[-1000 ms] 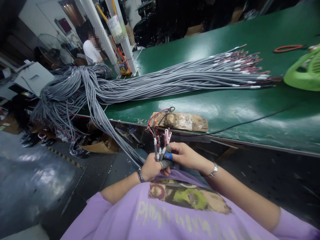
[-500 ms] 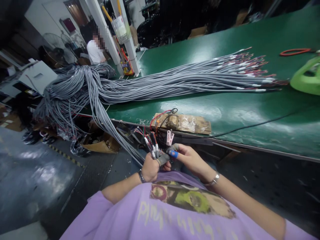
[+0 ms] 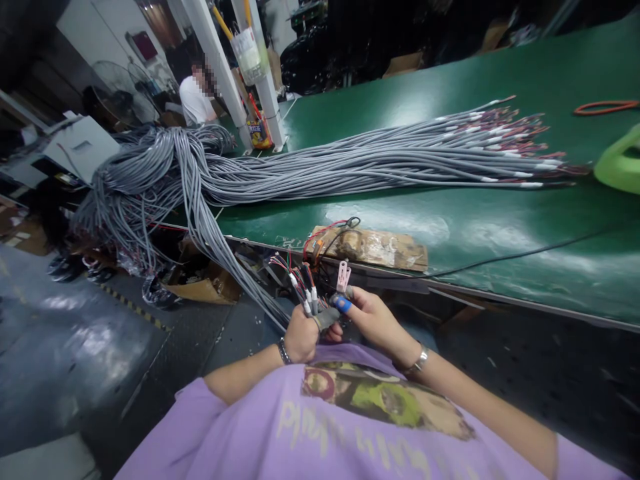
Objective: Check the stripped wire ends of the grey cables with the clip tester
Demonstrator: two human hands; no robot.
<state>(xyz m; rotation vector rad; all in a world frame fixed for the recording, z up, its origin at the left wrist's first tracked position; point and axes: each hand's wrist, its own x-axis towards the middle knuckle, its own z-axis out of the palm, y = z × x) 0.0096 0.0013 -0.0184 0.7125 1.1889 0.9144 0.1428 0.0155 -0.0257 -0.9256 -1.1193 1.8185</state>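
My left hand (image 3: 303, 339) is closed around a bunch of grey cables (image 3: 314, 305) in front of my shirt. Their white-banded ends stick up above the fist, with thin coloured wires (image 3: 283, 262) fanning out. Just to the right, my right hand (image 3: 377, 323) has thumb and fingers pinched together close to the left fingertips. A blue wrap (image 3: 342, 304) covers part of its thumb, and grey covers sit on fingers of both hands. What the pinch holds is too small to make out. A pink clothespin (image 3: 343, 275) stands right above the right fingertips, near the table edge.
A thick bundle of grey cables (image 3: 320, 167) lies along the green table (image 3: 500, 233), draping off its left end. At the front edge sits a taped wooden board (image 3: 395, 250) with red and black leads. A green handled object (image 3: 620, 160) stands far right. Behind the posts is a person (image 3: 196, 100).
My right hand has shifted slightly left, toward the left fist. The table and its things appear a little further right in view. The left hand keeps its hold on the cables.
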